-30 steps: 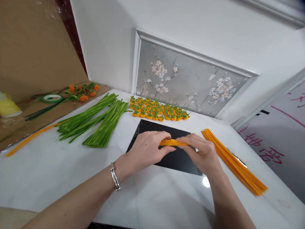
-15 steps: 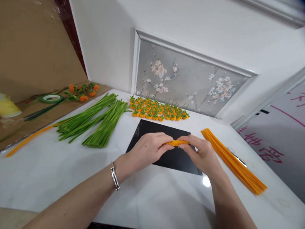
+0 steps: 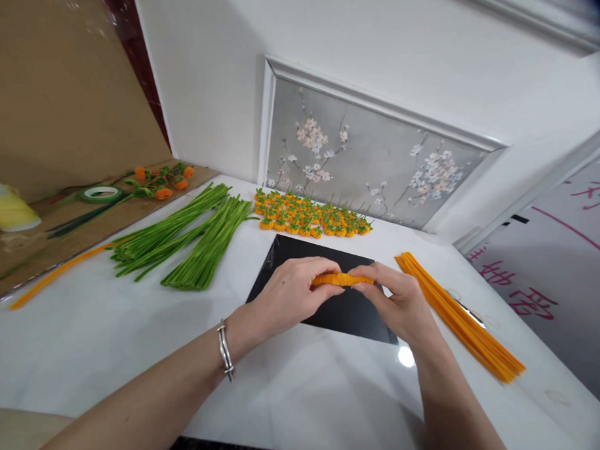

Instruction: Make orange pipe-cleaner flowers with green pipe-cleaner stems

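Note:
An orange fuzzy strip (image 3: 335, 279) is held level between both hands, above a black square board (image 3: 333, 316) on the white table. My left hand (image 3: 295, 287) pinches its left part between thumb and fingers. Its right end is in the grip of my right hand (image 3: 398, 297). Right of the board lies a bundle of long orange fuzzy stems (image 3: 461, 321). Behind the board stand rows of small orange pieces with green tops (image 3: 312, 215).
Two green stem bundles (image 3: 202, 245) and one orange stem (image 3: 60, 273) lie at the left. Farther left are green tape (image 3: 101, 194), orange flowers (image 3: 164, 192) and a yellow-white roll (image 3: 9, 209). Scissors (image 3: 470, 313) lie partly behind the orange bundle. A framed panel (image 3: 371, 150) stands behind.
My left hand's fingertips have opened a little around the strip, and more of the orange strip now shows between the hands. My right hand has barely moved.

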{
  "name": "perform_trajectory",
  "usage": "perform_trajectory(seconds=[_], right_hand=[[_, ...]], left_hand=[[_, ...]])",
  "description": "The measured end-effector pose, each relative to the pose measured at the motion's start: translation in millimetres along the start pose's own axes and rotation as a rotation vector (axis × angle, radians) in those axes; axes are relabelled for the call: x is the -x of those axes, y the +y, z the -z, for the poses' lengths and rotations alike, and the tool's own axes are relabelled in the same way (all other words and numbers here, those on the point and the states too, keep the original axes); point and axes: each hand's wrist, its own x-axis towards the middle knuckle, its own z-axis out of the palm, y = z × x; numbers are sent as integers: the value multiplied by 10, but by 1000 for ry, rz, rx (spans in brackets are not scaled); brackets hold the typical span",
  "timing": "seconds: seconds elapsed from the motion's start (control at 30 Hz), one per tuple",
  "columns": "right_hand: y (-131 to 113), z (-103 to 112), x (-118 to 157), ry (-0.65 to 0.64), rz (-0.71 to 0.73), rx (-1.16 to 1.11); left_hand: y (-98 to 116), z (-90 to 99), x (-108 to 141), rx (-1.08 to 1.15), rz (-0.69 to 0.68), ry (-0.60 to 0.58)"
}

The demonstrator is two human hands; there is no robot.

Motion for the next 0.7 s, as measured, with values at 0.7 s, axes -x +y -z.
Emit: perform_trajectory(seconds=[0.7], right_hand=[[42,-8,4,8,49,12]], left_hand=[[0,17,4,68,67,-37]])
